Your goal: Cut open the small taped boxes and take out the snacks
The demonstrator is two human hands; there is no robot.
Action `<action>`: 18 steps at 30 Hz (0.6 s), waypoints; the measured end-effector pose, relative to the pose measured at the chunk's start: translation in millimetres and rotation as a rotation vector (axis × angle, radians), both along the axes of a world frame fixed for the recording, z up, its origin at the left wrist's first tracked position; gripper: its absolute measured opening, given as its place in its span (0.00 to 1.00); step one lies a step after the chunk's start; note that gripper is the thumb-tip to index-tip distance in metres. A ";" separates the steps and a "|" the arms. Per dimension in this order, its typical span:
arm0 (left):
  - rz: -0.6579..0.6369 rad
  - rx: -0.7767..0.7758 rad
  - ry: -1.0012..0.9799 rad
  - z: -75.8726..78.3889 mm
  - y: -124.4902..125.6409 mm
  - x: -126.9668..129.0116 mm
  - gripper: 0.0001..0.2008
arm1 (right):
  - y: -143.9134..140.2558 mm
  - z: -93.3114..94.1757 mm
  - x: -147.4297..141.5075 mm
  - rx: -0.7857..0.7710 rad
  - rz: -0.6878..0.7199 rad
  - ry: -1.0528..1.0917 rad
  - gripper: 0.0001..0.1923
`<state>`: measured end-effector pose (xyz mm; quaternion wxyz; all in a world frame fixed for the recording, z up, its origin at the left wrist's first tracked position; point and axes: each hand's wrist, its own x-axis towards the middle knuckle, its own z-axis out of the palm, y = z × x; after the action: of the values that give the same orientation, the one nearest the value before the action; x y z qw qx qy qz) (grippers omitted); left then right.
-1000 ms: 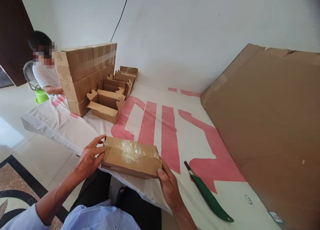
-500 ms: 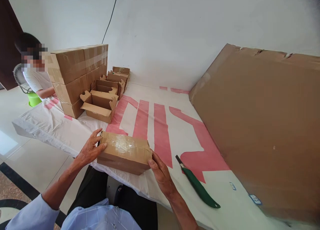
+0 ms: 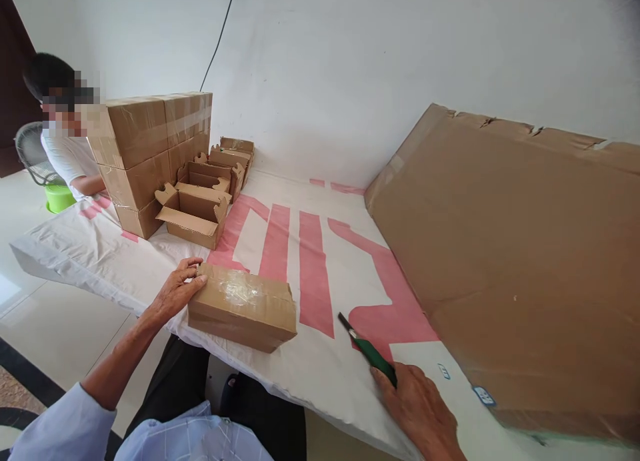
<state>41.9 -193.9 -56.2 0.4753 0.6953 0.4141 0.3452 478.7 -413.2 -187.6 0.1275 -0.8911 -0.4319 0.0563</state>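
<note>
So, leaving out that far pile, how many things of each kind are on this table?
Taped box: 1
Knife: 1
Cardboard sheet: 1
Total: 3

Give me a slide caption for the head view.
Left hand steadies a taped box; right hand covers a green-handled knife.

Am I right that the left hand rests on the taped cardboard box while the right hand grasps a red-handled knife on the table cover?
Not quite: the head view shows the knife has a green handle. The left hand does rest on the taped cardboard box, and the right hand grasps the knife.
</note>
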 end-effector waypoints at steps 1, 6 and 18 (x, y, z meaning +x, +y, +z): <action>-0.007 0.003 -0.004 0.5 0.0 0.2 0.22 | 2.9 5.5 -4.1 0.005 -0.021 0.026 0.23; -0.055 0.025 0.009 4.1 -7.9 -1.6 0.18 | 28.5 51.4 -27.9 0.311 -0.048 0.381 0.26; -0.162 0.071 0.057 4.9 5.5 -11.2 0.11 | 100.5 143.2 -127.4 0.405 0.508 0.834 0.28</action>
<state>30.7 -188.3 -51.3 0.4649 0.7524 0.3575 0.2999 351.2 -312.7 -44.4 0.4404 -0.6178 -0.5490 0.3508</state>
